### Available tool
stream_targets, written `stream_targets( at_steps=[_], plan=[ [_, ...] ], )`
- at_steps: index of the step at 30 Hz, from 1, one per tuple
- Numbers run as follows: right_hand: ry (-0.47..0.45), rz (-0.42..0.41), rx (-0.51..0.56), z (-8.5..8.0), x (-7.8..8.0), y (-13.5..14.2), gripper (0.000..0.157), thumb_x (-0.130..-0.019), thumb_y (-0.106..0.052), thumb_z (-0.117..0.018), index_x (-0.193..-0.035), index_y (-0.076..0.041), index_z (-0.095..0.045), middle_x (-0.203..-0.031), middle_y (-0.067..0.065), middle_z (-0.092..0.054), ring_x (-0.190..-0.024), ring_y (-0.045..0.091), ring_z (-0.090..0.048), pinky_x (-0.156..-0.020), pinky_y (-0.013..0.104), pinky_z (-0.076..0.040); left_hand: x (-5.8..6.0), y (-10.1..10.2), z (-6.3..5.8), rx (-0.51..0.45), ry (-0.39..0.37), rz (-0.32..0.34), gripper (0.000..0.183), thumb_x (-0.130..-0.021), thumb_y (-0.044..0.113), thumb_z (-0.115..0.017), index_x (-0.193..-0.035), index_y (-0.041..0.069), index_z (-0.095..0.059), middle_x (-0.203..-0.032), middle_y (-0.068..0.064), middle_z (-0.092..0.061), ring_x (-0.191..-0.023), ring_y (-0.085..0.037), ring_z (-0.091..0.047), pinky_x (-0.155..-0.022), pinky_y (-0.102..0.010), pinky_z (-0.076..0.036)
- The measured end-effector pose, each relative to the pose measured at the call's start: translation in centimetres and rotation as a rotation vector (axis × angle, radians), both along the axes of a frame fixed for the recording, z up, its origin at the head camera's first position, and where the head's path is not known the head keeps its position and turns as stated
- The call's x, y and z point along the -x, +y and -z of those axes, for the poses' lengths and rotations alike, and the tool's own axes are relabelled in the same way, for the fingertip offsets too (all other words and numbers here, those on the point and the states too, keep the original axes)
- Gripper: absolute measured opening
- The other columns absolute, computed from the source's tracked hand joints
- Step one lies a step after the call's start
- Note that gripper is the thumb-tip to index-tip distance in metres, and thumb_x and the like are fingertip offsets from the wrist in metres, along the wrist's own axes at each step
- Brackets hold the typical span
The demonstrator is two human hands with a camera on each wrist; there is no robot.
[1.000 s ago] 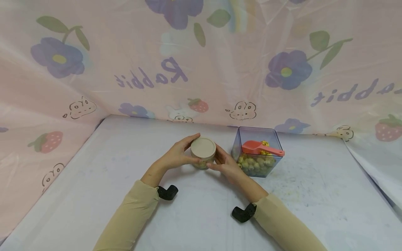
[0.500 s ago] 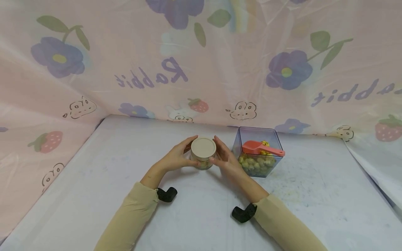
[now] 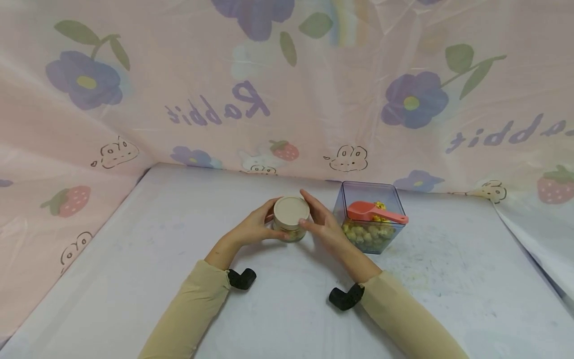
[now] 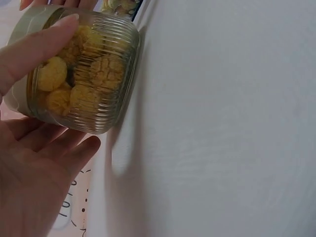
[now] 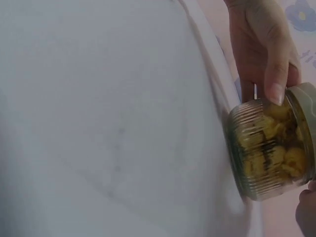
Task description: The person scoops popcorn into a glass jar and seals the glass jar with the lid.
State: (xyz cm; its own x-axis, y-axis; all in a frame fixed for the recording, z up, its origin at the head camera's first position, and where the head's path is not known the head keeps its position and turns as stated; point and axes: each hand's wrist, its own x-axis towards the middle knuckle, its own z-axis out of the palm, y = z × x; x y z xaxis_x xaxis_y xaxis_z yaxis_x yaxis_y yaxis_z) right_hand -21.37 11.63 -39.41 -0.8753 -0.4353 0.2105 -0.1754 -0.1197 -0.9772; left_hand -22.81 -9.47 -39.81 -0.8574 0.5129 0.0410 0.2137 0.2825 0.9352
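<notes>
A ribbed glass jar (image 4: 106, 74) with yellow popcorn-like balls inside stands upright on the table in the head view. Its round beige lid (image 3: 291, 212) is on top. My left hand (image 3: 254, 227) grips the jar from the left, with the thumb across the front of the glass and the fingers round the far side. On the other side my right hand (image 3: 330, 228) holds the lid, its thumb at the front rim and its fingers reaching behind. In the right wrist view only a bit of the right hand shows, at the lower right.
To the right stands a clear bluish square container (image 3: 338, 204) of similar balls (image 3: 367, 234). A coral-red scoop (image 3: 365, 211) lies in it, handle over the rim. The white tabletop (image 3: 179, 209) meets a pink patterned curtain (image 3: 305, 149) at the back.
My right thumb has risen from the jar's body to the lid's rim, and the right fingers have shifted up behind the lid. The left hand keeps its grip; the jar has stayed in place.
</notes>
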Motion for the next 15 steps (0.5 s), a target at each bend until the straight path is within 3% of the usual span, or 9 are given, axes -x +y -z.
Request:
stream_targets(
  at_steps=[15],
  plan=[
    [0.023,0.002,-0.055,-0.02,-0.03,0.21,0.063,-0.090,0.008,-0.053,-0.147,0.008,-0.026,-0.157,0.024,-0.018,-0.148,0.032,-0.009,-0.121,0.046,-0.005,0.18,-0.04,0.46,-0.002,-0.012,-0.011,0.082,-0.077,0.007,-0.080,-0.144,0.002,-0.034,-0.145,-0.017,-0.042,-0.138,-0.033,-0.037,-0.115,-0.044,-0.029]
  ],
)
